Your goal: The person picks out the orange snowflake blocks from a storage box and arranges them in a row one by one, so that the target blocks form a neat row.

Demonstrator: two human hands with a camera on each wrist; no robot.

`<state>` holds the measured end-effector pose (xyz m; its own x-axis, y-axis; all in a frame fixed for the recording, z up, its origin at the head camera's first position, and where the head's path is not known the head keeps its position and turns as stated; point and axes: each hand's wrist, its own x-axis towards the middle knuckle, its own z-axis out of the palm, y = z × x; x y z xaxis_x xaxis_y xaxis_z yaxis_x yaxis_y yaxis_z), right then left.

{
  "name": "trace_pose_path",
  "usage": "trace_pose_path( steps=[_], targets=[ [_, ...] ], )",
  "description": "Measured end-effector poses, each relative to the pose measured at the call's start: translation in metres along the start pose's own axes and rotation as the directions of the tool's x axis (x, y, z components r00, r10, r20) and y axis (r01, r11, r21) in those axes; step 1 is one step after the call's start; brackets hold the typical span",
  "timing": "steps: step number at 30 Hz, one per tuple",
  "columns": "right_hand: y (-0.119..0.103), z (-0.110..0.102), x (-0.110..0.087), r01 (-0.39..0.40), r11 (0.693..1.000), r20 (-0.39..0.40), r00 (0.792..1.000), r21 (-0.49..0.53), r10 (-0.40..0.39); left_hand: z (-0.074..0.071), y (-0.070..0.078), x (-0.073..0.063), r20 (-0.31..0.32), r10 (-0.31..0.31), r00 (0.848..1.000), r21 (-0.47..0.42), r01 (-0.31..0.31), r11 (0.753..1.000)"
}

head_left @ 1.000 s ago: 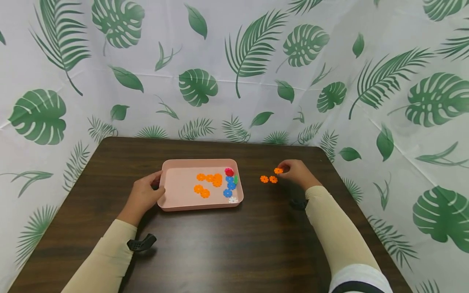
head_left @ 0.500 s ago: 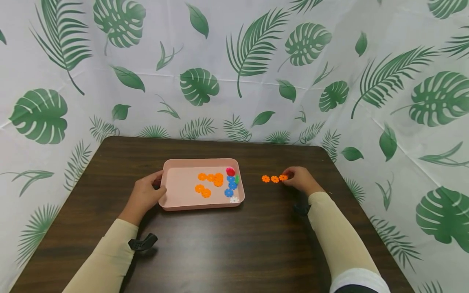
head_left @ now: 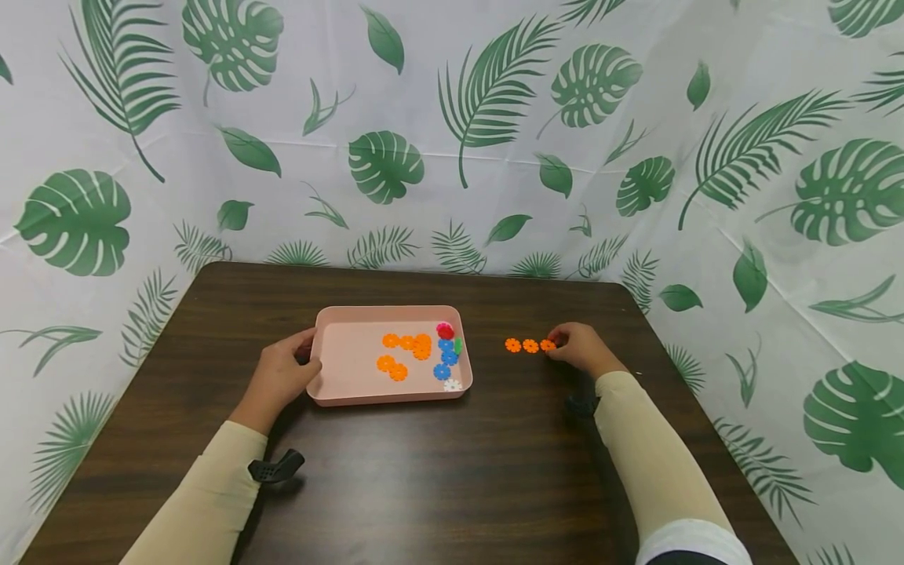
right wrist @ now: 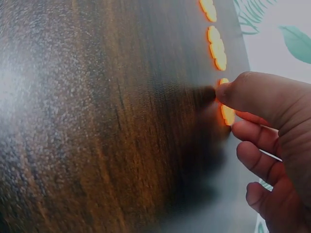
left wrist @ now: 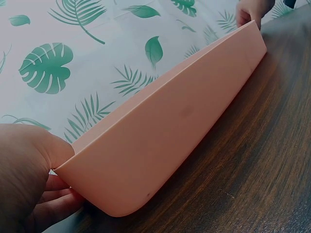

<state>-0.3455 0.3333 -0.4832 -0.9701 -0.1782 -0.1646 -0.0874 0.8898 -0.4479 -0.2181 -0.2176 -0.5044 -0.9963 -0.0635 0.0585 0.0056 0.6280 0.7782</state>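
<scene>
On the table lies a pink tray (head_left: 353, 399). My left hand (head_left: 281, 377) grips its left end, the thumb over the rim and the other fingers outside below it, as the left wrist view shows. To the right of the tray, several-petalled orange flower discs form a short row: a left disc (head_left: 512, 344), a middle disc (head_left: 530, 345) and a right disc (head_left: 547, 344). My right hand (head_left: 581, 348) pinches the right disc against the table; in the right wrist view the thumb (right wrist: 243, 94) covers part of this disc (right wrist: 227, 115).
Inside the tray sit several orange flower discs (head_left: 421, 347), blue discs (head_left: 442, 372), red-pink discs (head_left: 445, 331), a green disc (head_left: 457, 346) and a white disc (head_left: 453, 385). Behind the dark wooden table (head_left: 424, 486) hangs a leaf-patterned cloth (head_left: 282, 204).
My right hand has lowered the orange disc from above the other two to the table, at the right end of their row. The left hand keeps its grip on the tray.
</scene>
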Motion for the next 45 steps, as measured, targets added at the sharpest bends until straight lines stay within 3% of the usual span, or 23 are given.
trace_pose_path(
  steps=[9, 15, 27, 40, 45],
  targets=[
    [-0.005, -0.006, -0.001, 0.022, 1.000, -0.006, 1.000, -0.008, -0.022, 0.001, -0.002, 0.000, -0.007, 0.012, 1.000, -0.002, -0.012, 1.000],
    [-0.023, -0.017, 0.001, 0.076, 0.997, -0.030, 0.997, 0.001, -0.076, -0.001, 0.001, 0.000, 0.000, 0.002, 1.000, 0.001, -0.002, 1.000],
    [-0.090, -0.022, 0.018, 0.215, 0.976, -0.047, 0.976, 0.026, -0.214, -0.001, 0.000, 0.001, -0.010, 0.006, 1.000, -0.014, -0.007, 1.000],
    [-0.166, 0.005, 0.033, 0.280, 0.956, -0.001, 0.960, 0.093, -0.281, 0.001, -0.004, 0.002, -0.030, 0.025, 0.999, -0.006, -0.025, 1.000],
    [-0.187, 0.021, 0.038, 0.301, 0.951, 0.020, 0.953, 0.072, -0.303, 0.001, -0.003, 0.002, -0.036, 0.029, 0.999, -0.013, -0.029, 0.999]
  ],
)
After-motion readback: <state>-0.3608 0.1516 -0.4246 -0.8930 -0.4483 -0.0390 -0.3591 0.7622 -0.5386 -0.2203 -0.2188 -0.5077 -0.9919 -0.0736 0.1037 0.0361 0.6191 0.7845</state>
